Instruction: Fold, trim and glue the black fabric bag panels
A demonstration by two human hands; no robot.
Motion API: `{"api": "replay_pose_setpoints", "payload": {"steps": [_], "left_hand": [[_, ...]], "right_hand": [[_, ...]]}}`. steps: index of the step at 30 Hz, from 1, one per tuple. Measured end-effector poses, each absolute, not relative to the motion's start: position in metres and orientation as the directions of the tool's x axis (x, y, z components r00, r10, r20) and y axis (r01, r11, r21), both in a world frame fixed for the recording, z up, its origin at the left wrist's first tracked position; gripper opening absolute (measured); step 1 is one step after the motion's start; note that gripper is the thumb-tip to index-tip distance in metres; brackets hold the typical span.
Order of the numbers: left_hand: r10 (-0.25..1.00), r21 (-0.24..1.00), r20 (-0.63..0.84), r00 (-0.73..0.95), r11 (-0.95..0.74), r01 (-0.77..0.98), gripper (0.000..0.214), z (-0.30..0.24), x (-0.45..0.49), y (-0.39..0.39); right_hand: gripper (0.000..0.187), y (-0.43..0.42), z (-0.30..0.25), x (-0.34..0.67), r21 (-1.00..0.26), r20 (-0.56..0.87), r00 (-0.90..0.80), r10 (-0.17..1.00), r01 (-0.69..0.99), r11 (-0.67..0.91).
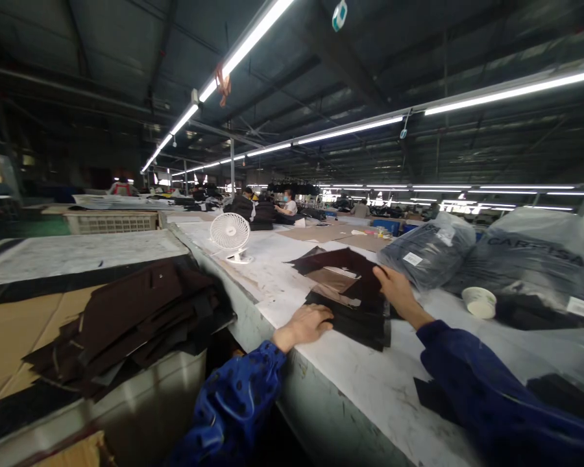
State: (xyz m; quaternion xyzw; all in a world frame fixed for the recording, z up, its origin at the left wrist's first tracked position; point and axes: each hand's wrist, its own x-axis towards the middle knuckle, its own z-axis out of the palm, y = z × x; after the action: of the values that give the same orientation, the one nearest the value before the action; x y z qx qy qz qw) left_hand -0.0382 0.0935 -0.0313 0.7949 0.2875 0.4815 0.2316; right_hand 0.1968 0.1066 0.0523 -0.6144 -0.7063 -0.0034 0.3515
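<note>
Dark brown and black cut fabric pieces (357, 318) lie in a loose stack on the white-topped table (340, 373), with a lighter brown patch showing in their middle. My left hand (305, 324) rests palm down at the stack's near left edge, fingers stretched over the fabric. At the right edge, my right hand (400, 292) has its fingers bent and closed on the margin of a dark fabric piece; the fingertips are partly hidden. Both arms wear blue sleeves.
A small white fan (230, 232) stands on the table beyond the stack. Bulky plastic-wrapped bundles (530, 259) and a paper bowl (479, 303) are at the right. To the left, a pile of dark fabric pieces (141, 318) lies on cardboard over a bin. People work farther back.
</note>
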Motion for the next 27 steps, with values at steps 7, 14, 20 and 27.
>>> {"api": "replay_pose_setpoints", "payload": {"steps": [7, 14, 20, 27], "left_hand": [[0.909, 0.924, 0.341, 0.238, -0.277, -0.264, 0.051, -0.014, -0.051, 0.098], [0.967, 0.769, 0.201, 0.156, -0.057, -0.636, 0.067, 0.005, -0.089, 0.107], [0.965, 0.761, 0.133, 0.226, 0.047, -0.647, 0.035, 0.0, -0.079, 0.084], [0.998, 0.776, 0.017, 0.068, 0.03, -0.629, 0.015, -0.012, -0.056, 0.086]], "right_hand": [[0.05, 0.071, 0.11, 0.211, -0.705, 0.396, -0.19, 0.898, 0.564, 0.43], [0.04, 0.034, 0.113, 0.179, -0.474, -0.016, -0.69, 0.724, 0.643, 0.602], [0.038, 0.025, 0.068, 0.124, -0.251, 0.031, -0.792, 0.609, 0.584, 0.772], [0.047, 0.071, 0.072, 0.158, -0.26, 0.097, -0.535, 0.839, 0.8, 0.541]]}}
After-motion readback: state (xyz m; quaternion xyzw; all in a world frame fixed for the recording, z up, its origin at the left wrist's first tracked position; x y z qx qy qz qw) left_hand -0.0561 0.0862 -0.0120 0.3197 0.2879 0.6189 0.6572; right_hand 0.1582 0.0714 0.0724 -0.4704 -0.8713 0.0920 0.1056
